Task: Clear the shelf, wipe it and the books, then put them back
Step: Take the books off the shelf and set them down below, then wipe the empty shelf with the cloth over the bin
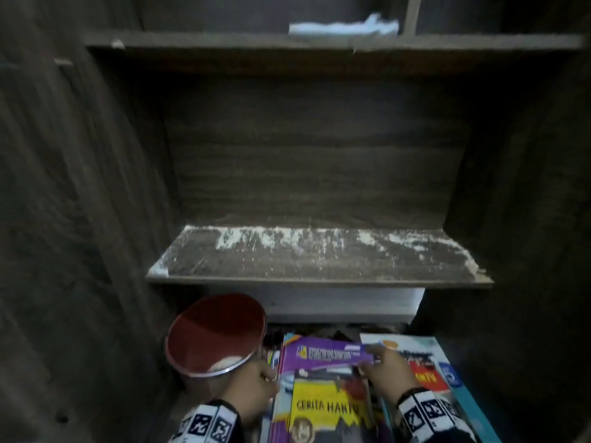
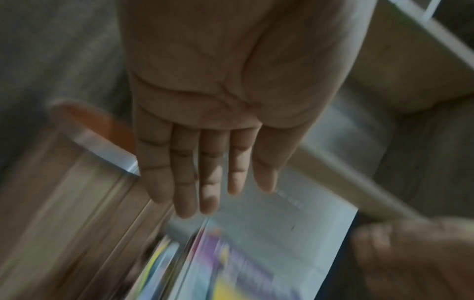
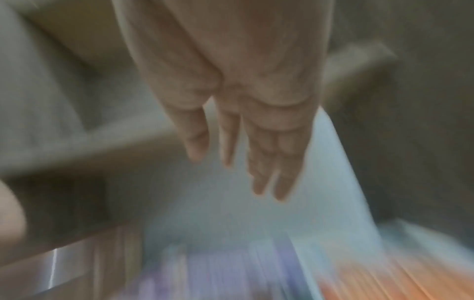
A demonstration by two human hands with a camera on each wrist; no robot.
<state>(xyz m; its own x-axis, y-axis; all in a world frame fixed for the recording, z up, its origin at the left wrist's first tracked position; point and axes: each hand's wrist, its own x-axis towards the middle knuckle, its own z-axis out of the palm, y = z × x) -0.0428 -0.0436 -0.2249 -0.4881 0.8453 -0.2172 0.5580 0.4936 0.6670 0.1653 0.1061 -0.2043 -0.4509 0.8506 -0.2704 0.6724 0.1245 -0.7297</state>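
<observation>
Purple cover, thin booklet [image 1: 323, 353]: it sits tilted on top of the book pile [image 1: 323, 407] on the floor below the shelf [image 1: 319, 260]. The right hand [image 1: 388, 367] meets its right edge; in the head view the fingers look to be on that edge, but the right wrist view, badly blurred, shows them nearly straight, so whether they pinch it I cannot tell. The left hand [image 1: 252, 383] is at the pile's left side, fingers straight and together in the left wrist view, holding nothing.

Judgement: the shelf is cleared but not wiped, with white dust streaked along its back and corners. The step in hand seems to be handling the books one at a time. To do it well: support the booklet from both edges so the limp cover does not fold, lift it clear of the yellow "CERITA HANTU" book [image 1: 326, 407] beneath, and keep the pile squared with the left hand.

Surroundings: a dark wood-grain cabinet, dimly lit. A pale cloth [image 1: 343, 27] lies on the upper shelf board [image 1: 192, 39], well apart from both hands. A red round tin [image 1: 216, 334] stands just beside the pile, near the left hand; an elbow could tip it. A blue-edged textbook [image 1: 447, 372] lies to the right.
</observation>
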